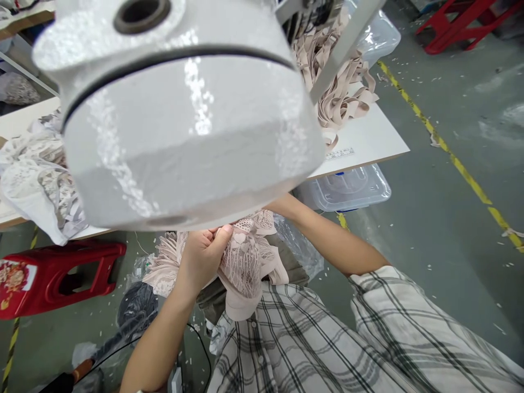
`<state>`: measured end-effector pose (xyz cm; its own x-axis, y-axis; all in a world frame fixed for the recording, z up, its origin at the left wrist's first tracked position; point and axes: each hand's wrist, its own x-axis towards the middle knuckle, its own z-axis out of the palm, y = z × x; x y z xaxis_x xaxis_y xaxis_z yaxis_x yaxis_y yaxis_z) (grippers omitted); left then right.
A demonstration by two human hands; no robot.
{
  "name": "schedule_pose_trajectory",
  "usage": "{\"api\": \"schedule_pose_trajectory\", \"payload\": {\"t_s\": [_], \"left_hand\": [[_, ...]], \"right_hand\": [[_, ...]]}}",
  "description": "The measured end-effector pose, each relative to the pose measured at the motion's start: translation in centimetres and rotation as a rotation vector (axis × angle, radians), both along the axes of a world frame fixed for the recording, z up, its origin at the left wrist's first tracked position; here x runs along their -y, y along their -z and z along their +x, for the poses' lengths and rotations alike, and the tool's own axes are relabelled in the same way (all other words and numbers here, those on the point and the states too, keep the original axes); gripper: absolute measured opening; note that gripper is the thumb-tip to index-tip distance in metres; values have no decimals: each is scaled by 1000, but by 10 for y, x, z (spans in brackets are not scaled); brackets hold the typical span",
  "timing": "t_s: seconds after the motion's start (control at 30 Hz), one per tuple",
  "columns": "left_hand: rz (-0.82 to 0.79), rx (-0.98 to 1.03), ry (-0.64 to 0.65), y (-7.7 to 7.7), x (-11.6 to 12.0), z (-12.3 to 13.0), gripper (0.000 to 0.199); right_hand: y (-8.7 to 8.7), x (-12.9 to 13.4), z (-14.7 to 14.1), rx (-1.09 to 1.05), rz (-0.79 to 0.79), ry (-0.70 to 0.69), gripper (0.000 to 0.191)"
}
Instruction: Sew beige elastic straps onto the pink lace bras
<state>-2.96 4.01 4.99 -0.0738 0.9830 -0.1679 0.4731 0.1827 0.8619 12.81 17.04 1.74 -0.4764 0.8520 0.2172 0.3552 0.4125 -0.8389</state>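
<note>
A pale pink lace bra piece (242, 262) hangs over my lap, its upper edge just under the white sewing machine head (192, 142). My left hand (207, 248) pinches that edge between thumb and fingers. My right forearm reaches in from the right, and the machine head hides the right hand itself. More pale pink lace pieces (166, 265) bunch up behind and beside my left hand. The machine also blocks the needle area from sight.
Beige elastic straps (344, 93) heap on the white table (380, 134) at right, above a clear plastic box (347, 188). White lace pieces (33, 174) lie at left. A red stool (61, 275) stands lower left; another red stool (458, 24) is at far right.
</note>
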Motion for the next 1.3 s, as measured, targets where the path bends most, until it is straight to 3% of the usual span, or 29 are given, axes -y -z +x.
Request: {"api": "schedule_pose_trajectory", "payload": {"t_s": [0.2,0.63,1.3], "left_hand": [[9,-7,10,1,-1,-1,24],[2,8,42,-2,-6,-3,24],[-12,-29,7,-4,-7,1,26]], "right_hand": [[-8,4,4,31,-32,-29,4],[-8,2,3,-7,-58,-54,8],[7,-5,-1,-114,-37,-85,4]]}}
